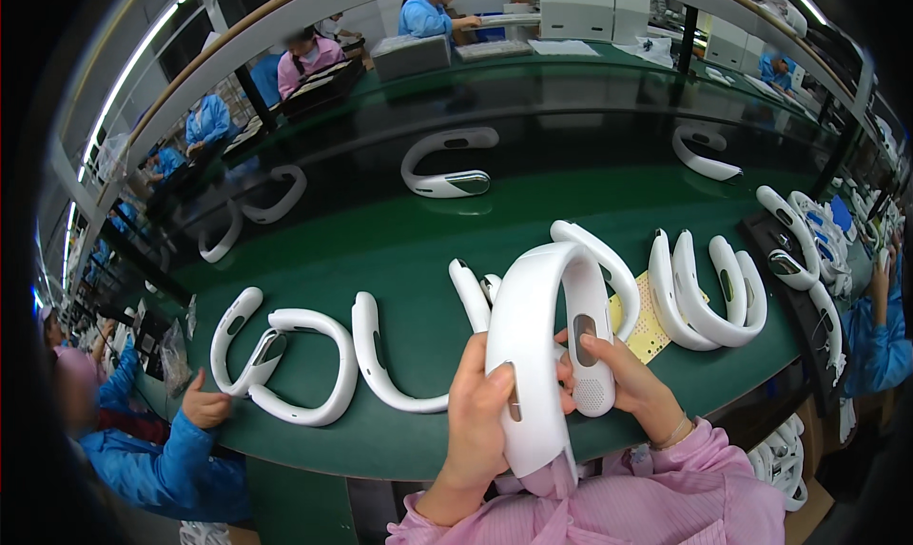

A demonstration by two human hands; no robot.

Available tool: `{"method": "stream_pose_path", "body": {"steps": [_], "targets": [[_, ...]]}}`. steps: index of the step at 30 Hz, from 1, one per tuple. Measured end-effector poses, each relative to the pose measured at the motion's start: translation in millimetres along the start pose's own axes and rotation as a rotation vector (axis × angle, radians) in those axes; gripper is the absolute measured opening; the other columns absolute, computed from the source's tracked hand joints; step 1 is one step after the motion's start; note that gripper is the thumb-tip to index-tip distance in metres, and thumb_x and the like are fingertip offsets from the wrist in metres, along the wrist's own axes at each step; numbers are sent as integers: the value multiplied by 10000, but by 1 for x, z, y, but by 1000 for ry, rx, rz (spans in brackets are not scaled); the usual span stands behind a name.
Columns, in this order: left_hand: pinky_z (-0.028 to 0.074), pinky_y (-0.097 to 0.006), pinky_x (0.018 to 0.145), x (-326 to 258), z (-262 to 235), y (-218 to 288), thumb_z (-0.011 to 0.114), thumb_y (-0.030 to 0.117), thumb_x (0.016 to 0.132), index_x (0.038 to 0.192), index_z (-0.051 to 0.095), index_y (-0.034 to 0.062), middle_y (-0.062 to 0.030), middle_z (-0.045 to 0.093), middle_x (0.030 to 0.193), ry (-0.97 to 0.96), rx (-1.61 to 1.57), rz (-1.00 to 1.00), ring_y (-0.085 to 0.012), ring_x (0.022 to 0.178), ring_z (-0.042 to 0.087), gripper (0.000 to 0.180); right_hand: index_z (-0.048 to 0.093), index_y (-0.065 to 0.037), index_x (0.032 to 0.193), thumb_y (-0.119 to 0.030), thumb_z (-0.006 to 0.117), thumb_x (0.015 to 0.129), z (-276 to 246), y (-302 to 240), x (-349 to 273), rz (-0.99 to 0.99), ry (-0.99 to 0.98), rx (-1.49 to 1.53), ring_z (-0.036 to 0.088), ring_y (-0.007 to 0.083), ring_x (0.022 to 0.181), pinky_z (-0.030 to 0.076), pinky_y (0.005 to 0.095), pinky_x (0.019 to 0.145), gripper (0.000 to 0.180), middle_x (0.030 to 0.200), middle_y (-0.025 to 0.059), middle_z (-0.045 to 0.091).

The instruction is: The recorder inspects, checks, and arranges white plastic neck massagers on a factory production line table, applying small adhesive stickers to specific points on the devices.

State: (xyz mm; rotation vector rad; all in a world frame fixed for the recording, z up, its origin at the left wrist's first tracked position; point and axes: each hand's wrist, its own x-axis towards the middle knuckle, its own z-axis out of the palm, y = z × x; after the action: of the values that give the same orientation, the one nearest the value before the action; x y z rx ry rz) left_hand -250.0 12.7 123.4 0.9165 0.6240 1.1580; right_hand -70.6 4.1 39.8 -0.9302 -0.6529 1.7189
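Close in front of me I hold a white U-shaped neckband device [529,340], curved end up. My left hand [475,421] is closed round its left arm, the thumb near a small slot. My right hand [635,379] grips the other arm, thumb on a dark oval inset above a patch of small holes. Behind it, more white neckbands [604,260] lie partly hidden on the green table. A yellow perforated sheet [650,321] lies just beyond my right hand, partly under the neckbands.
Several neckbands [309,417] lie to the left, others [747,326] to the right. A co-worker's hand [204,404] in a blue sleeve rests at the left edge. A dark tray [799,288] holds parts at right. Farther neckbands [447,184] lie across the green surface [361,226].
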Motion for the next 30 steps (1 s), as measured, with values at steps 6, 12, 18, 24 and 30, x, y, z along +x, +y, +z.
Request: {"method": "stream_pose_path", "body": {"steps": [6, 12, 18, 24, 30], "targets": [[506, -318, 592, 8, -69, -26, 312, 333, 956, 1237, 360, -36, -189, 537, 1100, 49, -30, 51, -222, 682, 601, 467, 417, -13, 1215, -327, 489, 917, 2, -10, -20, -196, 161, -303, 561, 131, 690, 498, 275, 636, 439, 847, 70, 558], [461, -262, 608, 24, -84, -58, 403, 315, 955, 1195, 414, 29, -138, 566, 850, 214, -82, 21, -154, 681, 552, 374, 216, -61, 1413, -286, 345, 976, 31, -56, -54, -93, -142, -459, 523, 75, 678, 453, 212, 599, 509, 848, 36, 535], [499, -285, 613, 31, -76, -64, 432, 285, 945, 1144, 433, 5, -116, 545, 791, 182, -266, -112, -167, 685, 559, 344, 283, -39, 1395, -166, 456, 931, 59, -72, -62, -300, -211, -637, 588, 138, 811, 457, 239, 697, 512, 950, 119, 570], [522, -300, 536, 16, -93, -56, 366, 440, 946, 1381, 243, 83, -166, 539, 1081, -60, -263, -411, -226, 743, 611, 576, 521, -97, 1208, -44, 659, 708, 57, -74, -34, -1339, 14, -1427, 459, 331, 1170, 274, 501, 1030, 522, 1148, 158, 548], [558, -372, 710, 0, -89, -17, 818, 262, 618, 1396, 184, 44, -215, 490, 1187, -355, 125, 69, -353, 1022, 568, 1027, 439, -59, 1004, 77, 625, 654, 18, -70, -19, -976, 29, -939, 550, 202, 846, 408, 380, 887, 418, 854, 76, 524]]}}
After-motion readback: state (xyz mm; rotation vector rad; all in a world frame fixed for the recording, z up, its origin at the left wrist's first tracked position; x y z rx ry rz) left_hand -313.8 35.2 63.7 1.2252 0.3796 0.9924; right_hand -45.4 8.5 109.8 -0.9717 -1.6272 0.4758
